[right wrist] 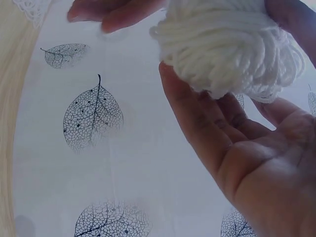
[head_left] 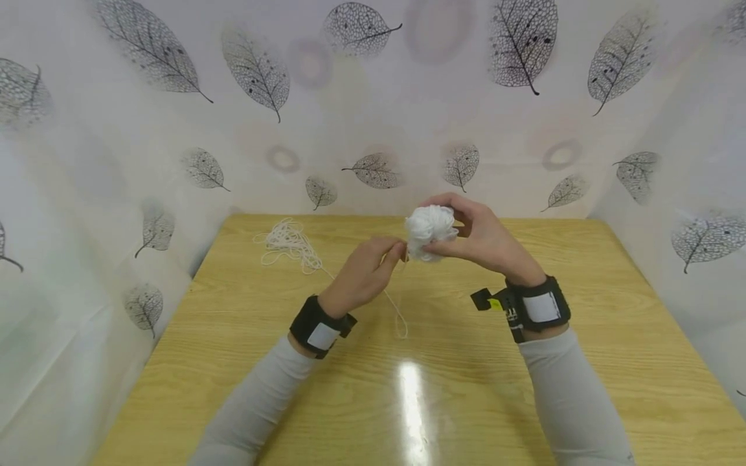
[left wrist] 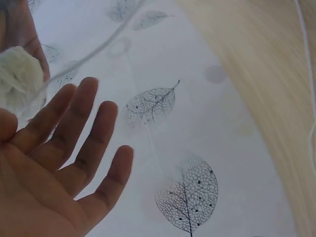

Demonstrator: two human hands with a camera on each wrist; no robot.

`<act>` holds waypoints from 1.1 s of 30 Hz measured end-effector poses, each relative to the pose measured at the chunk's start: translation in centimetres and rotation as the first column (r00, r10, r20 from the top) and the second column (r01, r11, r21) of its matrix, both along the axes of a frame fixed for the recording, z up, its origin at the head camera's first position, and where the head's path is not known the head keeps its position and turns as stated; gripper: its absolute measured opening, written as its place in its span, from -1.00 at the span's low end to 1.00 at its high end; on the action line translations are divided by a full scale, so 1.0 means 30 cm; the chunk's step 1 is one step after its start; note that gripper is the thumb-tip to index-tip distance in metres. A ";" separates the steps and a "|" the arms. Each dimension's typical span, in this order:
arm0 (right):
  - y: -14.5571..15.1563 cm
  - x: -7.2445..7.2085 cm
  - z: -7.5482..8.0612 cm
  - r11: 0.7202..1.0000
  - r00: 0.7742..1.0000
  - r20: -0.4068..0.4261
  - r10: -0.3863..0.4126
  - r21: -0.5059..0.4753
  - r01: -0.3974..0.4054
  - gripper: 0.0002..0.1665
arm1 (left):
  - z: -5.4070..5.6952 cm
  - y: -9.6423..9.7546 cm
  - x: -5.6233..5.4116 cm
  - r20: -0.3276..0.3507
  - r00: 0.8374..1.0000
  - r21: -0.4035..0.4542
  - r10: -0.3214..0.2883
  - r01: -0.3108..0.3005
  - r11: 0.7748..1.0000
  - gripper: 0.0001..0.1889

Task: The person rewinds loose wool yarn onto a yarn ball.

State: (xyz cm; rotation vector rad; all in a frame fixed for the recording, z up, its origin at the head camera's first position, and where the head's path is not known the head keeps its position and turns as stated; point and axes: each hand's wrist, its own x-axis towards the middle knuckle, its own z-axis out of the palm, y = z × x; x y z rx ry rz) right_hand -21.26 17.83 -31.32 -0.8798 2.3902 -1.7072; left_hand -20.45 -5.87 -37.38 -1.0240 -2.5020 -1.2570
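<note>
My right hand [head_left: 488,238] grips a ball of white yarn [head_left: 430,225] above the table, thumb on the near side and fingers behind it. In the right wrist view the wound yarn ball [right wrist: 222,49] sits between thumb and curled fingers. Beside the ball, my left hand [head_left: 362,273] pinches a yarn strand between thumb and index finger. The left wrist view shows the other fingers [left wrist: 106,123] spread and a blurred strand [left wrist: 106,44] running off from the pinch. A thin loop of yarn [head_left: 402,329] hangs below the hands.
A loose tangle of white yarn [head_left: 288,241] lies at the back left of the wooden table [head_left: 466,388], with a strand leading toward the hands. A leaf-patterned cloth [head_left: 384,116] hangs behind the table and along its sides.
</note>
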 end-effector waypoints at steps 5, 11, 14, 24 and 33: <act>0.013 -0.006 -0.003 0.999 1.000 0.007 -0.021 -0.024 0.021 -0.28 | 0.005 0.017 0.000 -0.036 0.999 0.083 -0.027 0.030 0.996 -0.84; -0.002 -0.012 0.002 0.994 0.999 -0.006 -0.032 -0.108 0.031 -0.28 | -0.005 0.026 -0.008 -0.155 0.988 0.154 0.022 0.003 0.988 -0.97; -0.017 -0.015 0.002 0.983 0.997 -0.019 -0.070 -0.172 0.066 -0.28 | -0.009 0.033 -0.012 -0.213 0.976 0.134 0.037 -0.009 0.991 -0.94; -0.092 -0.032 -0.033 0.895 0.963 -0.116 -0.242 -0.411 0.175 -0.35 | 0.020 0.058 0.020 -0.318 0.947 0.056 0.050 -0.033 0.998 -0.96; -0.115 -0.035 -0.100 0.922 0.884 -0.281 -0.373 -0.220 0.319 -0.41 | 0.084 0.038 0.036 -0.356 0.934 0.083 0.016 0.014 0.996 -0.97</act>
